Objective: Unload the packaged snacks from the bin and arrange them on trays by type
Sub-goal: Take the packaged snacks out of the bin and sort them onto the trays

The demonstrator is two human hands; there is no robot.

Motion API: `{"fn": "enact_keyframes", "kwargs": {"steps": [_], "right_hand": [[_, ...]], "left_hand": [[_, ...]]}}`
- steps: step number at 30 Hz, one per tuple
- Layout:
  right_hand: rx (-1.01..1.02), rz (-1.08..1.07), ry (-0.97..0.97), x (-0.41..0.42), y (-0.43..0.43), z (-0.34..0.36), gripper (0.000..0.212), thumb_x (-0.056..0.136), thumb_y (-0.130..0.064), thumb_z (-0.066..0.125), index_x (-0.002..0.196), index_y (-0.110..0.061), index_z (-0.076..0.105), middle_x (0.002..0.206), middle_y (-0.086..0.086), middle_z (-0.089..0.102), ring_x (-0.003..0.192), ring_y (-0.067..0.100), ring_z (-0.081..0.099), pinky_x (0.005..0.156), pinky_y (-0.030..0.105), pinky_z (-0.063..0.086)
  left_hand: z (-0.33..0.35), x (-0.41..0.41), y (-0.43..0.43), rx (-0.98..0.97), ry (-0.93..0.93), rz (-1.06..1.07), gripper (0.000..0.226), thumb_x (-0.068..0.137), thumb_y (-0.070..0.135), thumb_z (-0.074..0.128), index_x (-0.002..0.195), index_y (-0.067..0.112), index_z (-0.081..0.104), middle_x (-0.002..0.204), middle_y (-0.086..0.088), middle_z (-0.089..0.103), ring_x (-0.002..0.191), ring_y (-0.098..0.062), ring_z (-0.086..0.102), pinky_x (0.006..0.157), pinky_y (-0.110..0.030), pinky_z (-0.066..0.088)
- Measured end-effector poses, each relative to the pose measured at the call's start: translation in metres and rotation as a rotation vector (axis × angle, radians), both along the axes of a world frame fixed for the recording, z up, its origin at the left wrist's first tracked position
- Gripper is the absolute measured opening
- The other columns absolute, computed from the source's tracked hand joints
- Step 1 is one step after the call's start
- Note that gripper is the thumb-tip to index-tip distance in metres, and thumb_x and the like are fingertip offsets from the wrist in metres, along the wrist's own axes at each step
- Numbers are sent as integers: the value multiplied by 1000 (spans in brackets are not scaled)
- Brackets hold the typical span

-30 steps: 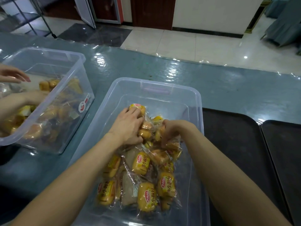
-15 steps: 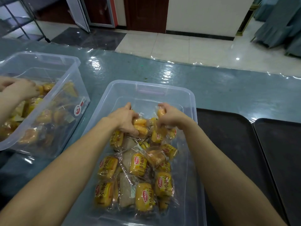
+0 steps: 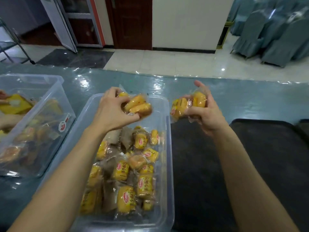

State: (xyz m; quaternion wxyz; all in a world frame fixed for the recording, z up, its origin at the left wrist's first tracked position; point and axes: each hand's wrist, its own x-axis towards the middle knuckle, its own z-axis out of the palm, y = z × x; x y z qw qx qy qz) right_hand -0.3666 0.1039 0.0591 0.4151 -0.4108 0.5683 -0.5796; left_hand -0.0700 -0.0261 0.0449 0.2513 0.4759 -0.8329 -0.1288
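- Our left grip (image 3: 115, 113) curls round yellow bread packs (image 3: 138, 106), held above the bin (image 3: 168, 164) to clear its rim.
- Our right grip (image 3: 206, 114) clutches another bundle (image 3: 185, 104) over the black tray (image 3: 200, 164), likely for unloading.

The snack packs (image 3: 143, 186) are yellow with red oval logos in clear film; the brown packs (image 3: 109, 193) among them are plain. The bin (image 3: 168, 148) is see-through and colourless, the counter (image 3: 242, 99) glossy grey-blue, the trays (image 3: 200, 164) matte black.
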Motion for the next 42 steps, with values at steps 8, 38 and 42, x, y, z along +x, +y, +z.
{"fn": "enact_keyframes", "kwargs": {"steps": [8,38,42], "right_hand": [[336,-343,163,-98,121,-70,120,75,4,88,169,-35,24,155,8,51,124,27,62,98,42,60],[661,514,1170,-117,212,-180,119,77,-86,69,169,-22,30,173,10,33,160,31,31,127,58,33],[516,372,1261,-107,187,-118,67,102,-52,64,159,-19,47,148,5,58,133,27,59,107,45,54]], "left_hand": [[48,-145,94,-93,-261,-275,74,61,83,60,107,29,80,126,-5,51,124,-28,50,103,-45,48],[-101,-219,225,287,-805,-233,64,99,62,62,150,24,55,156,-8,49,132,-31,61,107,-48,54],[-30,-201,218,-7,-678,-267,55,102,56,62,149,26,58,149,0,57,127,-25,63,103,-45,54]]}}
